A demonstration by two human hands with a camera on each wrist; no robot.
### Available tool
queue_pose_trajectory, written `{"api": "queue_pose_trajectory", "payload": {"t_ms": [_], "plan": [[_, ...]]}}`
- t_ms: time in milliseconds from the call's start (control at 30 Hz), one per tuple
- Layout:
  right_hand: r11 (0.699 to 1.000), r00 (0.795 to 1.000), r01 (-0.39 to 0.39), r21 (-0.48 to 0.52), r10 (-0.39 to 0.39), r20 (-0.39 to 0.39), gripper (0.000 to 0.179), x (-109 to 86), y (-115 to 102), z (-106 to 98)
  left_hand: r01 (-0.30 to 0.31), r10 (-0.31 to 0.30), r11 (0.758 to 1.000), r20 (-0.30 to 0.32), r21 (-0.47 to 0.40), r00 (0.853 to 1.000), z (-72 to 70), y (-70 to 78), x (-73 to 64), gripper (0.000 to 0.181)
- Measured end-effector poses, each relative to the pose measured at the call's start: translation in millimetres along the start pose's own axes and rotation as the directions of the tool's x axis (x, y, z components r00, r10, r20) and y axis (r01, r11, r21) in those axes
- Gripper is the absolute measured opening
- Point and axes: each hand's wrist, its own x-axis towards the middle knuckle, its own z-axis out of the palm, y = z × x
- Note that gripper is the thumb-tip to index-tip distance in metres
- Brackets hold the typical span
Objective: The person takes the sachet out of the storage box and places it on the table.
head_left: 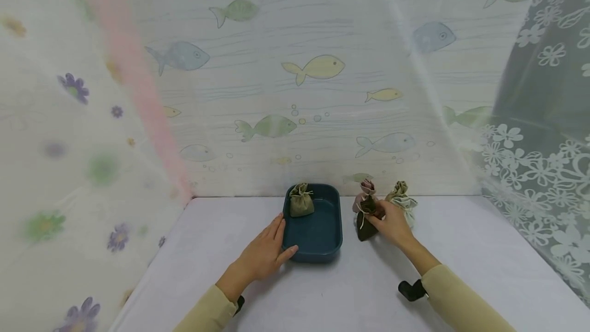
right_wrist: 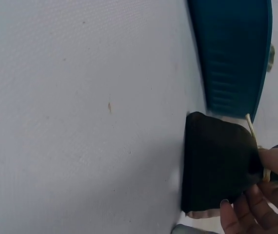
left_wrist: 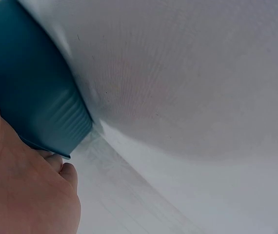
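At the neck, my right hand (head_left: 394, 224) grips a dark brown drawstring pouch (head_left: 364, 229), which tilts a little. In the right wrist view the pouch's dark body (right_wrist: 219, 163) is close over the white cloth, with the thumb and fingers (right_wrist: 275, 161) at its tied neck. My left hand (head_left: 262, 252) rests against the left side of a dark teal rectangular tray (head_left: 324, 232), fingers extended along the wall and thumb near its front corner. The left wrist view shows the palm (left_wrist: 27, 190) beside the tray's ribbed side (left_wrist: 46, 97). An olive pouch (head_left: 301, 205) stands in the tray's back left corner.
Behind the dark pouch stands a pink pouch (head_left: 357, 202), partly hidden. Beyond my right hand are a pale green pouch (head_left: 409, 215) and an olive-gold pouch (head_left: 400, 188). A white cloth (head_left: 318, 296) covers the table, and a fish-print curtain (head_left: 318, 101) hangs along its back edge.
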Motion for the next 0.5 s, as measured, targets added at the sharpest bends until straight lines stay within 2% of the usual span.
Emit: {"api": "queue_pose_trajectory", "payload": {"t_ms": [333, 500], "plan": [[0.999, 1.000, 0.016, 0.034, -0.015, -0.013, 0.025, -4.4, -1.1, -6.3, 0.004, -0.004, 1.000, 0.010, -0.011, 1.000, 0.8, -1.8, 1.3, 0.095], [0.999, 0.999, 0.030, 0.032, -0.030, -0.018, 0.024, -9.9, -1.3, -9.8, 0.000, 0.000, 1.000, 0.008, 0.001, 1.000, 0.5, -0.9, 0.5, 0.095]]}}
